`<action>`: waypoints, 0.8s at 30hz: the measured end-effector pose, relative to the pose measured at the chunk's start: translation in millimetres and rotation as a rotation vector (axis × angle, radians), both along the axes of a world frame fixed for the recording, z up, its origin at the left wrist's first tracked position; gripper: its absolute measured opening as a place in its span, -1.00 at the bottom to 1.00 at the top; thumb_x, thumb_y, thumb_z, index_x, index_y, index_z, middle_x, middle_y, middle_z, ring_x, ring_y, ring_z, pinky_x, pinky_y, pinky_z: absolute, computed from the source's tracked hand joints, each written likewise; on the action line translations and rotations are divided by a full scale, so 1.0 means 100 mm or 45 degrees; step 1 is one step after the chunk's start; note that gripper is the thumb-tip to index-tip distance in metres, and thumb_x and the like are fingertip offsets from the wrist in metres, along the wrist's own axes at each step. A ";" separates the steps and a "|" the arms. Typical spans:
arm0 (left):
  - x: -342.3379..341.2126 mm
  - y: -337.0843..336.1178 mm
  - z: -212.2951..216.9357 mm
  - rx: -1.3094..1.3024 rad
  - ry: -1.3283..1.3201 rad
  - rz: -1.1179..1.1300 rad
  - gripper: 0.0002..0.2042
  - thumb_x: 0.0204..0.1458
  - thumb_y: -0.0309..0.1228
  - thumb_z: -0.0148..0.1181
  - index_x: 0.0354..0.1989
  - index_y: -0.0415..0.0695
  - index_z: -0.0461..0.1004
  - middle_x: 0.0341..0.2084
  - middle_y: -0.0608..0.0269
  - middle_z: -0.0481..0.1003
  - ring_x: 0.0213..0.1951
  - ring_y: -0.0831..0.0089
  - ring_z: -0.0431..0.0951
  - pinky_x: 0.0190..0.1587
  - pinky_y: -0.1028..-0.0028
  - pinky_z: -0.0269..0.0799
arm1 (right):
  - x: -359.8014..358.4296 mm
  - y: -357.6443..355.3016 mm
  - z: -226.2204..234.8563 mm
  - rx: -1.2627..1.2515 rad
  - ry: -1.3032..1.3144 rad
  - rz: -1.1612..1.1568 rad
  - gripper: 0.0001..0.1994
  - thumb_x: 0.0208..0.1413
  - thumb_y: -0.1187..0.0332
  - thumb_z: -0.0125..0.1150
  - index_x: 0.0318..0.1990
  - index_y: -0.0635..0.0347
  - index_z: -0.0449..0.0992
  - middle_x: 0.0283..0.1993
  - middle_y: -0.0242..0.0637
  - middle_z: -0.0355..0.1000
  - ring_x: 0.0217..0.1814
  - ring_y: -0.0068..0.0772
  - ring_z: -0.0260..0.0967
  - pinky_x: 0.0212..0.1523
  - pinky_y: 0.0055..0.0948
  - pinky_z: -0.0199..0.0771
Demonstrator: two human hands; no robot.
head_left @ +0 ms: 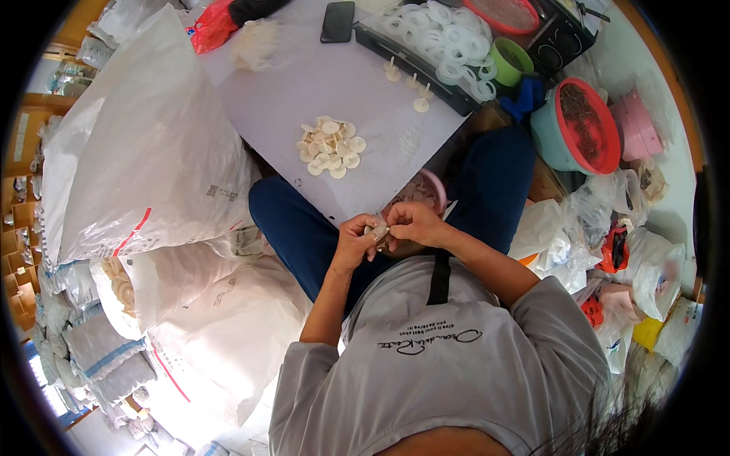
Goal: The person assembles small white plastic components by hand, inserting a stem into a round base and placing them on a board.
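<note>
Close to my body, just off the table's near corner, both hands meet around a small pale, partly see-through piece [376, 230]. My left hand [354, 243] is closed on it with thumb and fingers. My right hand [418, 225] pinches at its right side; the fingers hide most of the piece, so its exact kind cannot be told. Beyond my hands, a heap of cream-coloured discs [331, 147], some with short stems, lies on the table [266, 106]. A few similar discs [421, 104] stand stem-up farther right, beside a black tray.
The black tray [449, 93] holds many translucent white rings [441, 34]. A phone [338, 21] lies at the far edge. A pink bowl [435, 186] sits below the table edge. Tubs with a red sieve [589, 125] stand right; large white sacks [144, 152] crowd the left.
</note>
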State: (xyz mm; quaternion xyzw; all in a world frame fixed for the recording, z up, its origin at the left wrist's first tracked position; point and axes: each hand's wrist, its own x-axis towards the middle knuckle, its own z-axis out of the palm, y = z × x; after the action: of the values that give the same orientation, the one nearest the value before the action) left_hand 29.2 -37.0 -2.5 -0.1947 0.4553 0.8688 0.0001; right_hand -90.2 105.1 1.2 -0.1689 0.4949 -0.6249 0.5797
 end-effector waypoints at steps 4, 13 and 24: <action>-0.03 0.19 -0.05 -0.067 -0.058 0.170 -0.92 -0.02 -0.53 0.10 -0.33 -0.20 0.43 -0.64 0.31 0.40 -0.77 0.68 0.25 -0.79 0.70 0.22 | 0.04 -0.01 -0.08 0.099 -0.043 -0.065 -0.95 -0.01 0.50 0.04 -0.38 0.28 0.35 -0.43 -0.29 0.41 -0.51 -0.55 0.38 -0.44 -0.60 0.39; -0.17 0.31 -0.02 -0.083 -0.145 0.235 -0.96 -0.02 -0.59 0.06 -0.39 -0.23 0.35 -0.54 0.25 0.42 -0.66 0.55 0.38 -0.66 0.56 0.41 | 0.03 0.08 -0.14 0.281 0.132 -0.295 -0.93 -0.03 0.46 0.04 -0.40 0.27 0.36 -0.50 -0.33 0.39 -0.57 -0.57 0.35 -0.53 -0.62 0.35; -0.19 0.39 -0.29 -0.860 -0.016 0.037 -0.86 -0.11 -0.63 0.09 -0.36 -0.25 0.31 -0.44 0.24 0.37 -0.64 0.56 0.39 -0.63 0.52 0.38 | -0.55 -0.20 -0.29 0.645 1.499 -0.446 -0.88 -0.07 0.38 0.07 -0.40 0.21 0.36 -0.54 -0.12 0.40 -0.48 -0.11 0.38 -0.45 -0.25 0.34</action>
State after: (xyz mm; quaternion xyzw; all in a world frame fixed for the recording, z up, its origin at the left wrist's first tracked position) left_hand 10.5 2.4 -31.2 -0.1955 0.7146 0.6676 -0.0742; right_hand -144.9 85.0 -27.6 -0.2575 0.8807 -0.3776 0.1243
